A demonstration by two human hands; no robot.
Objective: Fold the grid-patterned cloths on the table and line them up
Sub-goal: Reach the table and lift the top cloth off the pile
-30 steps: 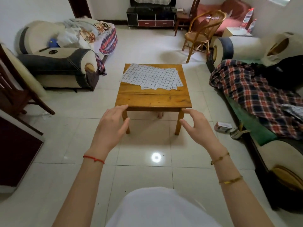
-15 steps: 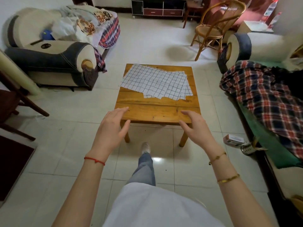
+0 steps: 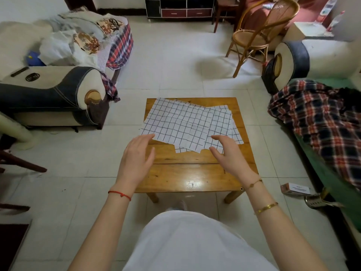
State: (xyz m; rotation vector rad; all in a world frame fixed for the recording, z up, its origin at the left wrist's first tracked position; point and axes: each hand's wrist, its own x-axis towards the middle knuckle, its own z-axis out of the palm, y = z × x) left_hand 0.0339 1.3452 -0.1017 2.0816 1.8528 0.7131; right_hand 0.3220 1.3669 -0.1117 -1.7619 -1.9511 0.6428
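Observation:
Several white cloths with a black grid (image 3: 187,124) lie flat and overlapping in a loose pile on the far half of a small wooden table (image 3: 187,177). My left hand (image 3: 136,159) hovers over the table's left edge, fingers straight, fingertips at the near left corner of the pile. My right hand (image 3: 228,153) hovers over the near right part of the pile, fingers loosely spread and slightly bent. Neither hand holds anything. Whether the fingertips touch the cloth is unclear.
An armchair (image 3: 48,90) with heaped laundry stands left of the table. A sofa with a plaid blanket (image 3: 320,122) runs along the right. A rattan chair (image 3: 259,36) stands behind. A small box (image 3: 295,189) lies on the tiled floor at right.
I have stepped up to the table. Both hands moved forward from short of its near edge to over the near edge of the cloth pile.

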